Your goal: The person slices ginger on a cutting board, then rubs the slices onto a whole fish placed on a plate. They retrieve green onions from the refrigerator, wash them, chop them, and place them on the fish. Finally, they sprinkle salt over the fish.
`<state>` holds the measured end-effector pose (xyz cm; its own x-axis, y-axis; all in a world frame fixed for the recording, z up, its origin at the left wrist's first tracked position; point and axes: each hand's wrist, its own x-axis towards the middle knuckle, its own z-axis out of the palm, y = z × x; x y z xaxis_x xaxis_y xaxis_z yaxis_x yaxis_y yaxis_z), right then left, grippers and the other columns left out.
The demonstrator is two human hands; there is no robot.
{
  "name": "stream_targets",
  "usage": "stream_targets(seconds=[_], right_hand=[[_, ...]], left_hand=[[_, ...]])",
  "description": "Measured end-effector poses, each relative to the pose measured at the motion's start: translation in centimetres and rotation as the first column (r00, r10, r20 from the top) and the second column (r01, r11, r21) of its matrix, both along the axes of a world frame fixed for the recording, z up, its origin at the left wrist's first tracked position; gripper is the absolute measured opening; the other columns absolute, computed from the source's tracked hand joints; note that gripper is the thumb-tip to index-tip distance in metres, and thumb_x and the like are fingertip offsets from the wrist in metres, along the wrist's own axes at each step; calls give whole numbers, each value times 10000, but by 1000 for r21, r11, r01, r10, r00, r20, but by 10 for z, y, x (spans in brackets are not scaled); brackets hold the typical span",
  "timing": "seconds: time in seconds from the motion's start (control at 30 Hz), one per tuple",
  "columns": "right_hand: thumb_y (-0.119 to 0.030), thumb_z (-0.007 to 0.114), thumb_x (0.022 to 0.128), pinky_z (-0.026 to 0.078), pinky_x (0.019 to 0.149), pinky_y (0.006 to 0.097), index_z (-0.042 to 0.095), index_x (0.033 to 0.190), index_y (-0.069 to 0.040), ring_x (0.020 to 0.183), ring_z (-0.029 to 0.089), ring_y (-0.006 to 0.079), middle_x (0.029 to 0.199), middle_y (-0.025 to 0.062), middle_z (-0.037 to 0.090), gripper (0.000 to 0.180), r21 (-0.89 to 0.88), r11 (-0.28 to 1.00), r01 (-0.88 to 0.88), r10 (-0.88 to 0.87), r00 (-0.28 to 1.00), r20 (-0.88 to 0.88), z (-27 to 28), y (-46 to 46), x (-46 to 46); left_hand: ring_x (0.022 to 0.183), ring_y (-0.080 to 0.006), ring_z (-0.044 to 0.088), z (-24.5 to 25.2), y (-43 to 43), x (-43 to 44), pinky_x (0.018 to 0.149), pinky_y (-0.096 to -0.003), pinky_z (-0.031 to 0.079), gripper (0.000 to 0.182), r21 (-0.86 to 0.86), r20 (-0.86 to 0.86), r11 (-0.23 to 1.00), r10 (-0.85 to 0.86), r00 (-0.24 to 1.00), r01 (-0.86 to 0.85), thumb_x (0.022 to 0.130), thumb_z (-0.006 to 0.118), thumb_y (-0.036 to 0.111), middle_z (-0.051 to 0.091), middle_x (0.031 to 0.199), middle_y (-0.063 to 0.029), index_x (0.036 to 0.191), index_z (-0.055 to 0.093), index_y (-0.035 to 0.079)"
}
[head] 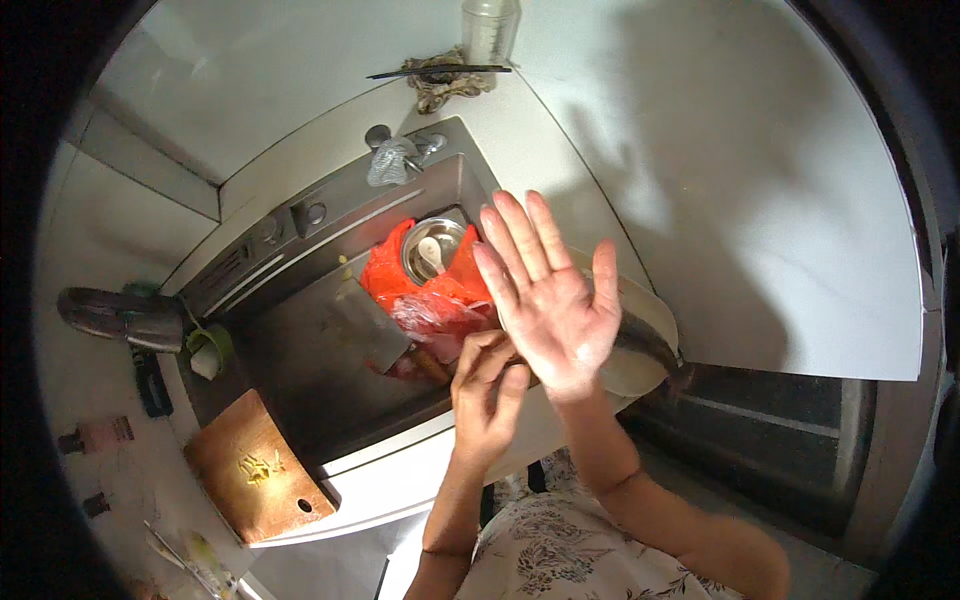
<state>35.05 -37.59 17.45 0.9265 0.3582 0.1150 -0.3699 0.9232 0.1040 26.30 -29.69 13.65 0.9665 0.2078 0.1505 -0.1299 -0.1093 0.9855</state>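
Note:
My right hand [555, 296] is raised palm up with its fingers spread, and it holds nothing. The palm looks wet. Below and to its left is my left hand [484, 412], its fingers loosely bent and the thumb apart, with nothing visible in it. Partly hidden behind my right hand, a fish [641, 337] lies on a pale plate [634, 379]. A red plastic bag [386, 259] sits in the metal sink [292, 360], with a steel bowl [409, 255] and a white spoon [430, 252] at its top. Beside it lies a cleaver [375, 319] with a wooden handle [429, 365].
A wooden cutting board [225, 465] with yellow cut pieces [259, 469] rests at the sink's left front corner. A green cup [217, 345] stands at its left end. Behind are a faucet [412, 161], a mesh scrubber [390, 161], black chopsticks [442, 70] and a clear plastic container [487, 34].

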Motion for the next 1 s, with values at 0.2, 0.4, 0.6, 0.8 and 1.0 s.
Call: stream_targets(seconds=[0.2,0.4,0.6,0.8,1.0], right_hand=[[-213,526,874,430,911,347,510,1122,54,1011,577,258,1053,191,598,365,-891,112,440,-8,897,442,-1,-99,6],[-87,531,861,457,842,297,590,1041,-9,963,598,164,1019,111,636,205,-756,-393,524,334,847,413,-9,-135,-2],[-106,577,830,478,725,310,610,980,-30,823,633,246,895,135,645,171,-574,-519,633,473,772,424,-27,-127,13],[-180,640,745,498,687,351,664,843,-47,760,636,298,802,165,643,167,-430,-490,758,833,553,26,-66,-69,89],[-216,696,646,487,700,396,673,732,-42,758,628,315,766,168,640,195,-300,-504,810,862,446,-241,-75,-32,104]], left_hand=[[935,-274,564,-31,29,-19,831,-342,440,258,346,-249,938,56,967,35,803,582,65,586,989,-133,1057,628,53],[840,-296,562,-57,3,-10,771,-373,459,225,453,-110,885,-63,992,107,755,559,-23,612,888,-115,959,628,45],[839,-272,554,-78,-24,19,736,-388,431,130,639,-156,754,-71,985,155,751,599,69,604,841,-78,878,575,80],[881,-240,533,-88,-27,25,749,-358,402,151,725,21,688,-75,997,36,730,648,166,596,844,-49,868,620,112],[824,-257,511,-84,-10,27,729,-365,421,134,676,63,720,153,986,-155,704,683,135,572,874,-58,827,651,90]])
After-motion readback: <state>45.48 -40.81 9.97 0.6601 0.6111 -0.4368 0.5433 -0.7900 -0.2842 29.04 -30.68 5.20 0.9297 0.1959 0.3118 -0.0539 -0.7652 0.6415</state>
